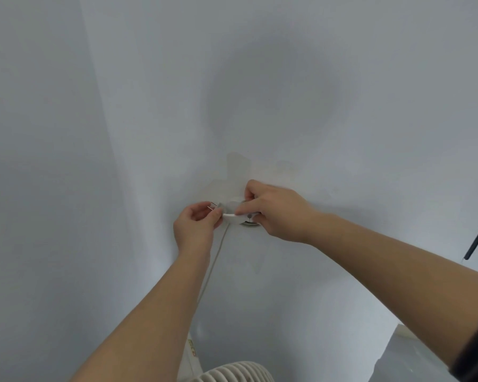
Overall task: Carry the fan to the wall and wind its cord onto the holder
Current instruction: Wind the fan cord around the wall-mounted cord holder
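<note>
Left hand: pinching the plug of the cord. Right hand: fingers pressed on the wall holder. Fan: below, against the wall.

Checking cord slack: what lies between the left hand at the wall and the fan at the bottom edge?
In the head view, only the cord hangs there, running from the left hand down toward the fan, against bare wall.

The white fan stands low by the wall; its pale cord rises to the round white holder.
</note>
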A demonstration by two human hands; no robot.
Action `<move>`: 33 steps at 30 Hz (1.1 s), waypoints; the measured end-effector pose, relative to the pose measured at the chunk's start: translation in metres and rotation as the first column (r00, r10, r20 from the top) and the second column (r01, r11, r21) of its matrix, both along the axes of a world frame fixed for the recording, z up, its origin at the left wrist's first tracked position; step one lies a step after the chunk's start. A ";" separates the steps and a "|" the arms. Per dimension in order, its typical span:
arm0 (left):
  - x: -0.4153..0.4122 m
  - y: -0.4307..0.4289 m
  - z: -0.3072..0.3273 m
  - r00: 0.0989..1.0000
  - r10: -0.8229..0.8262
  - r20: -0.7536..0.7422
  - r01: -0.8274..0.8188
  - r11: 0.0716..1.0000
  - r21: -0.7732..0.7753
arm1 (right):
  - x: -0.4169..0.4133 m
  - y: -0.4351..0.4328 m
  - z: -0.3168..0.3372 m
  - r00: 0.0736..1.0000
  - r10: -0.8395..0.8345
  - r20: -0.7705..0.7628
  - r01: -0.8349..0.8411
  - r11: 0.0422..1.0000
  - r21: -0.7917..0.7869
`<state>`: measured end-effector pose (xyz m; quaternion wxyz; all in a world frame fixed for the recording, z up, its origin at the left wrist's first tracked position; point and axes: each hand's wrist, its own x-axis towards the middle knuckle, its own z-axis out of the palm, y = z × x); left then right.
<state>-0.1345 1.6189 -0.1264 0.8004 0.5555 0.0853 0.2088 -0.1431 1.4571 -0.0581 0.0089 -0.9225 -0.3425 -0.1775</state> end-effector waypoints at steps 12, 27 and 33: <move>-0.009 0.002 0.011 0.987 -0.111 0.115 0.122 0.989 -0.085 | 0.000 -0.001 -0.006 1.000 0.016 0.018 -0.017 0.998 0.055; -0.014 -0.004 0.011 0.968 -0.218 0.122 0.198 0.968 0.157 | -0.006 -0.006 -0.008 0.998 -0.060 -0.013 0.061 0.968 0.243; -0.014 -0.006 0.008 0.961 -0.248 0.122 0.206 0.937 0.283 | -0.014 -0.006 -0.013 0.971 -0.208 0.118 0.183 0.964 0.191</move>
